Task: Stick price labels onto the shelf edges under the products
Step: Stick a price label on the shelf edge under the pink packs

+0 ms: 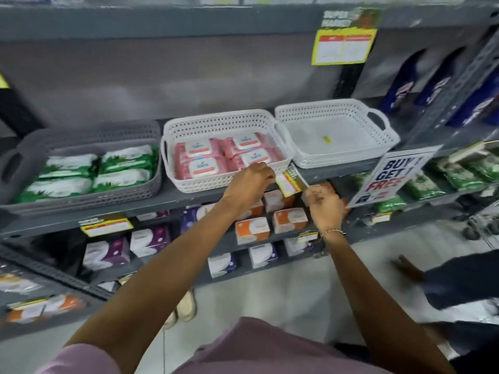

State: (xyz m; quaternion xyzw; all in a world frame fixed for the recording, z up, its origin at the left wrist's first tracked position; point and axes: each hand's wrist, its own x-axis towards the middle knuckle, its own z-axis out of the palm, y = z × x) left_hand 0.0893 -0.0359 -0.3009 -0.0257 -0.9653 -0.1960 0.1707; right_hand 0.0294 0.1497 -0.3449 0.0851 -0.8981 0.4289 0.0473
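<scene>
A yellow and red price label point(288, 184) hangs at the grey shelf edge point(167, 203), just under the white basket point(186, 182) that holds pink wipe packs point(205, 160). My left hand point(249, 182) pinches the label's upper left corner against the shelf edge. My right hand point(325, 209) hovers just right of and below the label, fingers curled around something small and pale that I cannot make out.
A grey basket point(16, 168) of green wipe packs stands to the left, an empty white basket point(337, 136) to the right. A "buy 1 get 1 free" sign point(388, 179) hangs further right. Lower shelves carry orange and purple boxes. Another person's dark sleeve point(459, 282) is at right.
</scene>
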